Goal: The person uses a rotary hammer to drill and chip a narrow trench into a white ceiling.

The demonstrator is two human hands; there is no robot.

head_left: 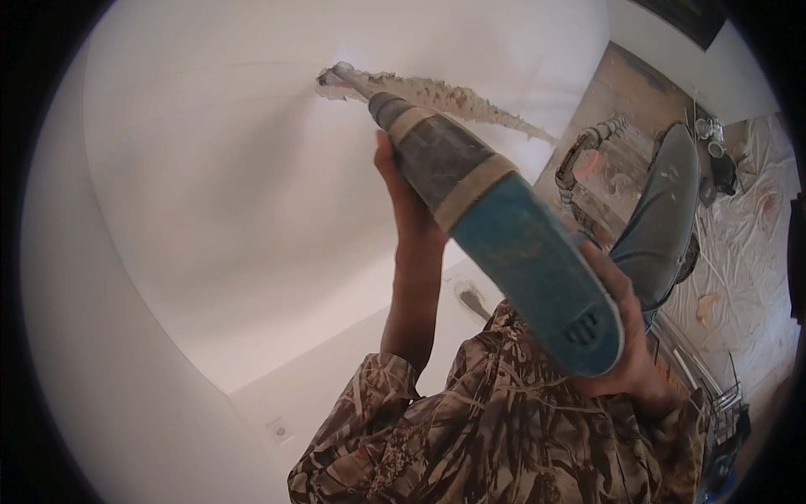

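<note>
1 teal power tool (525, 260) gripped: L hand (406, 202) nr front, R hand (635, 343) @ rear.

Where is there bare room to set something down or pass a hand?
The wall left of the left hand, below the groove, is bare. To set something down, the plastic sheet looks free between the tan scrap and dark object above. It's crowded by the corrugated tube and the rods, lower right.

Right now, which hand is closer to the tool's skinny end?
The left hand holds the power tool near its dark front; the right hand is back at its blue end.
</note>
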